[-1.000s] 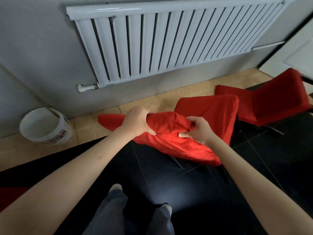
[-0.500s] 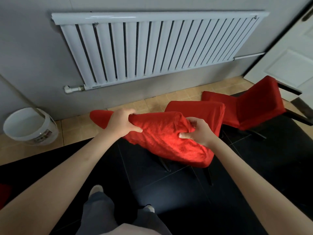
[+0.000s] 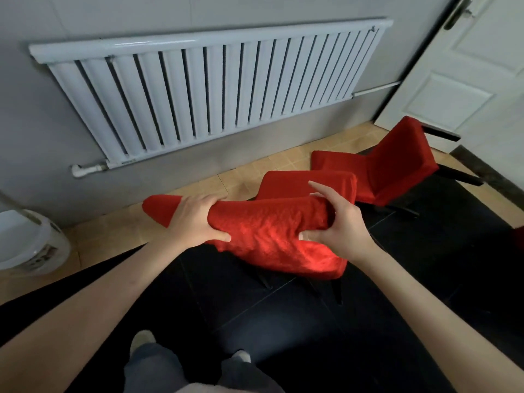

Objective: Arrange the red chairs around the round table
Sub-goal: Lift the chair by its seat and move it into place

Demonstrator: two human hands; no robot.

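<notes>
A red fabric-covered chair [image 3: 272, 236] stands in front of me on the black floor, its backrest top towards me and its dark legs showing underneath. My left hand [image 3: 198, 219] grips the backrest's top edge on the left. My right hand [image 3: 337, 228] holds the same edge on the right, thumb underneath and index finger lifted. A second red chair [image 3: 397, 163] stands further right, near the door, facing left. No round table is in view.
A white radiator [image 3: 215, 89] hangs on the grey wall ahead. A white bucket [image 3: 31, 245] sits on the tan tiles at the left. A white door [image 3: 467, 75] stands at the right. My feet [image 3: 141, 338] are on the black floor below.
The view has shifted so the chairs, radiator and bucket sit differently in frame and the door shows more. My right hand's fingers have loosened and spread on the backrest; the left still grips.
</notes>
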